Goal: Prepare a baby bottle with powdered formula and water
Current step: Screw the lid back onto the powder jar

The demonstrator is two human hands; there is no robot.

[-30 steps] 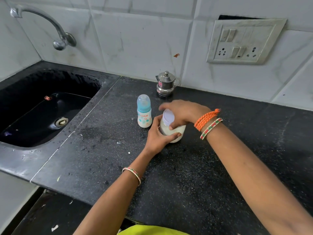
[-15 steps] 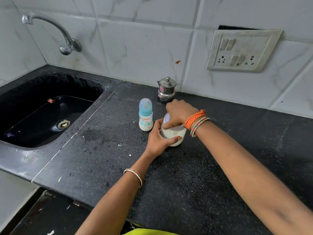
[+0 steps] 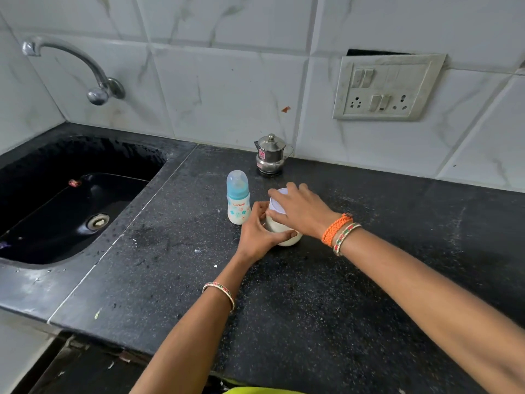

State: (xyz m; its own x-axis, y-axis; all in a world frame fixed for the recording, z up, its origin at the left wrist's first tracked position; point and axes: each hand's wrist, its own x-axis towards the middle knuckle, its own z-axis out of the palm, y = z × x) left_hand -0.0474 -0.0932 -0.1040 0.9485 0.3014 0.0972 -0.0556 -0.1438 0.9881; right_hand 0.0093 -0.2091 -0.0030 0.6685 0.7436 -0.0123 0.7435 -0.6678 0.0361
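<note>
Head view: which step is this?

— Opening the formula jar (image 3: 284, 231), I'd judge. It stands on the black counter (image 3: 312, 308), touching-close to the capped baby bottle (image 3: 238, 198). Left hand (image 3: 257, 233) wraps its body; right hand (image 3: 301, 210) has fingers curled over the white lid (image 3: 277, 204).

— Next?

— Probably twist the lid off, keeping 1 hand steadying.

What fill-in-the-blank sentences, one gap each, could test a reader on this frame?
1. The left hand grips the side of the white jar, while the right hand covers its ____.
2. The baby bottle stands upright on the ____ side of the jar.
3. The small steel pot stands against the tiled ____.
4. The basin under the tap is coloured ____.

Missing words: lid; left; wall; black
</note>
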